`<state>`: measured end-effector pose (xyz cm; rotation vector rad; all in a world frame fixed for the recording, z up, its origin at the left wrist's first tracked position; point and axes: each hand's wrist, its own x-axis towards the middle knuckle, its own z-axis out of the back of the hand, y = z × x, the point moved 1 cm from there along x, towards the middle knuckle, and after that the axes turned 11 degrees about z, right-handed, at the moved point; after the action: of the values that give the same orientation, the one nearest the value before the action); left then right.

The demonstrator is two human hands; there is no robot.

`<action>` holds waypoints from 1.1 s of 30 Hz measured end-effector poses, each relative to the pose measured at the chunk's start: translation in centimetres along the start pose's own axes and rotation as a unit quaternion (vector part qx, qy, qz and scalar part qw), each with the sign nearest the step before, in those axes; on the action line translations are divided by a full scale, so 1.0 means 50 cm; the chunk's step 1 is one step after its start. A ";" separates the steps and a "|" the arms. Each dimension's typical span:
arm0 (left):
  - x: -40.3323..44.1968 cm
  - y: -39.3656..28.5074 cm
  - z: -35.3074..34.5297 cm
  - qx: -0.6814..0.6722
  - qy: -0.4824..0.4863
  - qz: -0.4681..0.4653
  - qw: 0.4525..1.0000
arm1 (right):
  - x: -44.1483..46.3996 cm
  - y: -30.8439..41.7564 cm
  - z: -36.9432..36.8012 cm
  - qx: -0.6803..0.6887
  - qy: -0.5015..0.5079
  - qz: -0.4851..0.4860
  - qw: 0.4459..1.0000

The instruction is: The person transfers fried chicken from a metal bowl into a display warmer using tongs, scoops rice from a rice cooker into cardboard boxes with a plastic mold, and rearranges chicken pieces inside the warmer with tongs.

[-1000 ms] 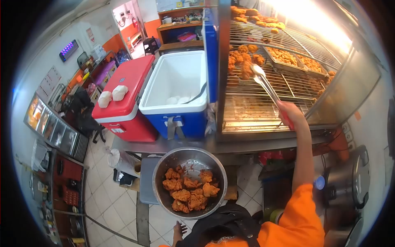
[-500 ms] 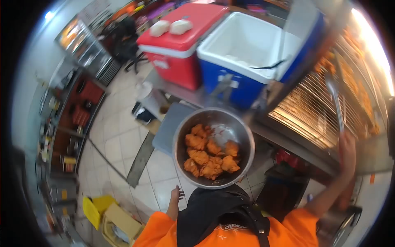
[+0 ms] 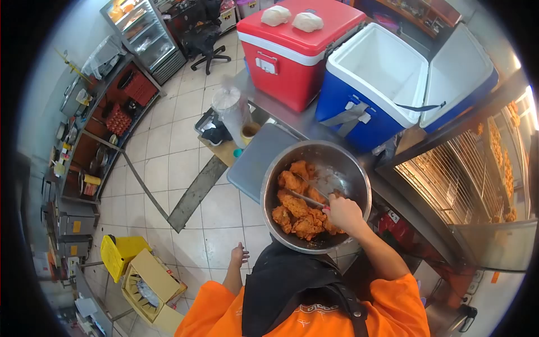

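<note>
A large steel bowl (image 3: 337, 159) holds several pieces of orange-brown fried chicken (image 3: 296, 205), mostly on its left side and toward the front. My right hand (image 3: 343, 215) reaches over the bowl's right side, closed round the handle of metal tongs (image 3: 309, 198). The tongs' arms lie among the chicken; whether they pinch a piece I cannot tell. Low beside my body, left of the bowl, hangs my left hand (image 3: 240, 255). It is empty, with its fingers loosely apart.
Behind the bowl are a grey lid-like panel (image 3: 261, 160), a red cooler (image 3: 286, 73) and an open blue cooler (image 3: 351, 121). A lit display case (image 3: 432, 168) with wire racks of fried food stands at the right. Cardboard and yellow boxes (image 3: 149, 281) are on the floor.
My right hand has brought the tongs from the display rack left and down into the bowl. My left hand stays low at my side. The view has turned slightly left.
</note>
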<state>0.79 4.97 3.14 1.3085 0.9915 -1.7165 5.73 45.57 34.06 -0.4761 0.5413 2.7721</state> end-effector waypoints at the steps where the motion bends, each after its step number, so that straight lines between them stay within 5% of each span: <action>1: 0.002 -0.003 0.005 0.000 0.003 0.000 1.000 | 0.011 0.007 -0.001 0.008 0.007 -0.003 1.000; 5: 0.028 0.007 0.019 0.001 0.008 0.003 1.000 | -0.005 -0.079 0.010 0.189 0.009 0.049 0.981; 15: 0.045 -0.048 0.010 0.117 -0.003 0.005 0.993 | -0.154 -0.140 -0.052 0.424 -0.047 -0.071 0.902; 20: 0.062 -0.127 -0.031 0.109 0.019 -0.040 0.993 | -0.236 -0.173 -0.075 0.626 -0.069 -0.104 0.770; 24: 0.040 -0.145 -0.068 0.128 0.033 -0.056 0.990 | -0.306 -0.196 -0.087 0.640 -0.110 -0.085 0.755; 29: 0.042 -0.128 -0.091 0.154 0.020 -0.042 0.987 | -0.352 -0.206 -0.101 0.765 -0.124 -0.038 0.631; 33: 0.032 -0.109 -0.103 0.170 0.013 -0.038 0.985 | -0.303 -0.176 -0.081 0.677 -0.134 -0.060 0.721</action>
<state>-2.37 11.75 1.41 1.5275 0.7925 -1.9951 23.43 48.68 33.33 0.2447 2.0114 1.5394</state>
